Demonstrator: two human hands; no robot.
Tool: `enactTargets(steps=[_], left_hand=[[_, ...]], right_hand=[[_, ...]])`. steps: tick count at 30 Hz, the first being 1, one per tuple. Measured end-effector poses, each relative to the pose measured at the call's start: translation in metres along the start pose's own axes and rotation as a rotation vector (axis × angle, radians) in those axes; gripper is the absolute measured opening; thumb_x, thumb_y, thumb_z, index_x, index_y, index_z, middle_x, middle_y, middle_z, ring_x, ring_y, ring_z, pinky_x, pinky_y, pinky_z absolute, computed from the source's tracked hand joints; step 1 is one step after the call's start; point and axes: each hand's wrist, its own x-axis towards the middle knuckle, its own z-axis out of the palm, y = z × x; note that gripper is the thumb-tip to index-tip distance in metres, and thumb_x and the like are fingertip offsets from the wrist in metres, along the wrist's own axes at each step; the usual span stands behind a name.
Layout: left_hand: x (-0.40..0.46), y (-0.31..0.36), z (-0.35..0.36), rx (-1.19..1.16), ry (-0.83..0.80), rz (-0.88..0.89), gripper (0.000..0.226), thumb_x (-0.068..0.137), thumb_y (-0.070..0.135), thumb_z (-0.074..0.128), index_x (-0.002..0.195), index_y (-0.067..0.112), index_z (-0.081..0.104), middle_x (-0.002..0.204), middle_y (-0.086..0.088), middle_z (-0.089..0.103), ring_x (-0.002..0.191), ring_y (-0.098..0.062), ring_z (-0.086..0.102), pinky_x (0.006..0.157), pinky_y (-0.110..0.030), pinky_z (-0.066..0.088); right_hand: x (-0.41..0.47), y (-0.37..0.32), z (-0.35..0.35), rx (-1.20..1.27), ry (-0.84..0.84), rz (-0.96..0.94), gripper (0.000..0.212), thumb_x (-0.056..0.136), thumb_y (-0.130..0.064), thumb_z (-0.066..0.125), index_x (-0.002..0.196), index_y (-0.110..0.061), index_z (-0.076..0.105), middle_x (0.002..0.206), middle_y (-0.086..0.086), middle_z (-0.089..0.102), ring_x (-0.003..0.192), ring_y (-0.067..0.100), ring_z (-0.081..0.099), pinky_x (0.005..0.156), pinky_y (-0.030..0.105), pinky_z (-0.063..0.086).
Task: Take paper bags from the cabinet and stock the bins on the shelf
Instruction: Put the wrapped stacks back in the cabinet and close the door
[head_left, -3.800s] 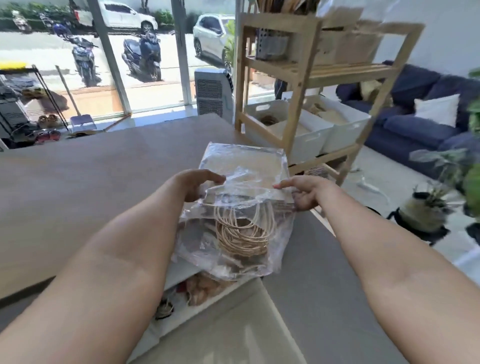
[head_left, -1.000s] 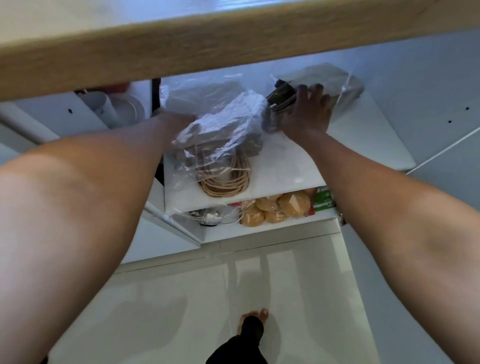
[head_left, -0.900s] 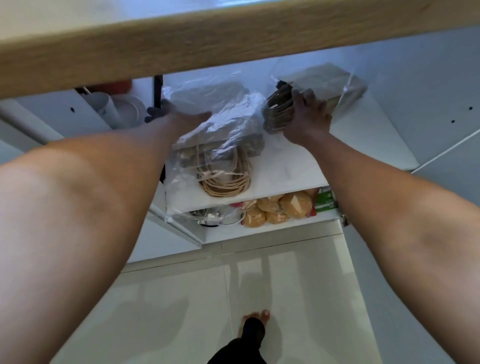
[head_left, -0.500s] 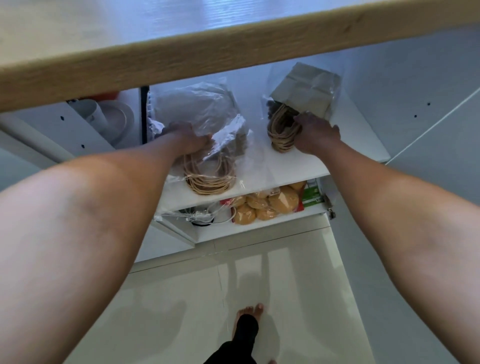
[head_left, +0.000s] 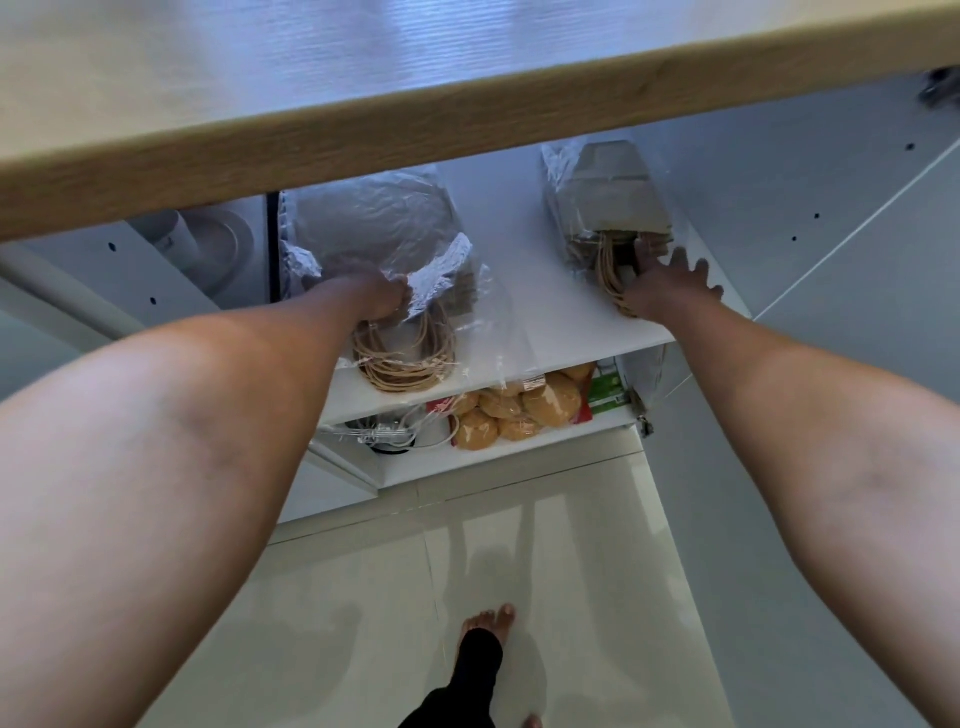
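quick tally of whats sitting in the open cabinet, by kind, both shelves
Plastic-wrapped packs of paper bags, upper shelf: 2 (left pack, right pack)
Pack of bread rolls, lower shelf: 1
Green packet, lower shelf: 1
Clear wrapped item with a white cable, lower shelf, contents unclear: 1
Total: 5
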Motion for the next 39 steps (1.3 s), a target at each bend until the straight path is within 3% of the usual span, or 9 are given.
enactTargets(steps=[10,14,18,21,24,27,31,35,39], left_hand=[[-0.056,0.012,-0.018,0.066,0.021,0.095,0.081,0.092,0.065,0.005,0.152,0.013,0.016,0.159,-0.014,0.014,0.145,-0.035,0.013,0.115,-0.051,0.013],[-0.118,0.010,-0.038,-0.020,0.051,0.209,0.074,0.094,0.060,0.011,0.150,0.013,0.023,0.157,-0.010,0.022,0.144,-0.031,0.022,0.115,-0.050,0.018],[-0.199,0.006,-0.060,0.007,0.185,0.430,0.056,0.097,0.048,0.021,0.131,0.014,0.048,0.134,-0.015,0.049,0.120,-0.033,0.049,0.097,-0.043,0.042],[-0.248,0.004,-0.085,-0.020,0.396,0.587,0.042,0.098,0.038,0.031,0.116,0.008,0.054,0.119,-0.015,0.054,0.109,-0.033,0.052,0.086,-0.039,0.044],[-0.273,0.002,-0.116,0.011,0.590,0.700,0.038,0.097,0.035,0.033,0.109,0.005,0.054,0.109,-0.016,0.056,0.101,-0.033,0.054,0.086,-0.041,0.045],[-0.283,0.002,-0.147,0.015,0.650,0.572,0.042,0.097,0.038,0.033,0.120,0.006,0.049,0.121,-0.017,0.049,0.111,-0.034,0.046,0.093,-0.042,0.040],[-0.278,-0.013,-0.173,-0.065,0.547,0.321,0.055,0.097,0.043,0.027,0.144,0.014,0.028,0.147,-0.015,0.027,0.136,-0.032,0.024,0.110,-0.045,0.021],[-0.260,-0.033,-0.182,-0.030,0.355,0.234,0.063,0.098,0.049,0.017,0.153,0.020,0.006,0.161,-0.007,-0.001,0.148,-0.025,-0.003,0.118,-0.045,-0.003],[-0.258,-0.043,-0.181,-0.001,0.225,0.233,0.062,0.098,0.052,0.013,0.153,0.026,-0.001,0.160,-0.004,-0.011,0.147,-0.023,-0.010,0.117,-0.046,-0.006]], right_hand=[[-0.054,0.021,-0.006,-0.014,0.048,-0.098,0.069,0.098,-0.016,0.034,0.154,-0.034,-0.001,0.163,0.008,-0.011,0.149,0.034,-0.007,0.119,0.052,0.005],[-0.122,0.027,-0.029,-0.095,0.004,-0.141,0.062,0.102,-0.029,0.029,0.154,-0.031,-0.005,0.162,0.007,-0.014,0.149,0.032,-0.010,0.121,0.050,0.004],[-0.193,0.032,-0.069,-0.142,0.033,-0.186,0.061,0.102,-0.036,0.027,0.154,-0.033,-0.003,0.162,0.006,-0.015,0.149,0.031,-0.012,0.121,0.049,0.002],[-0.234,0.044,-0.106,-0.136,0.167,-0.214,0.062,0.100,-0.037,0.032,0.154,-0.034,0.001,0.162,0.005,-0.015,0.150,0.029,-0.012,0.122,0.047,0.000],[-0.259,0.065,-0.143,-0.143,0.282,-0.226,0.062,0.100,-0.041,0.033,0.154,-0.034,0.004,0.163,0.004,-0.013,0.150,0.027,-0.012,0.122,0.046,-0.001],[-0.274,0.101,-0.175,-0.155,0.364,-0.179,0.063,0.099,-0.046,0.032,0.154,-0.033,0.006,0.163,0.004,-0.010,0.150,0.026,-0.013,0.120,0.047,-0.003],[-0.284,0.153,-0.187,-0.201,0.367,-0.022,0.067,0.097,-0.051,0.030,0.155,-0.029,0.003,0.163,0.005,-0.009,0.150,0.028,-0.012,0.120,0.049,-0.001],[-0.293,0.187,-0.173,-0.116,0.264,0.172,0.077,0.097,-0.055,0.031,0.155,-0.021,-0.007,0.163,0.005,-0.013,0.150,0.030,-0.010,0.120,0.052,0.002],[-0.302,0.190,-0.157,0.073,0.182,0.292,0.091,0.093,-0.060,0.036,0.154,-0.010,-0.010,0.163,0.009,-0.004,0.149,0.033,0.004,0.119,0.052,0.011]])
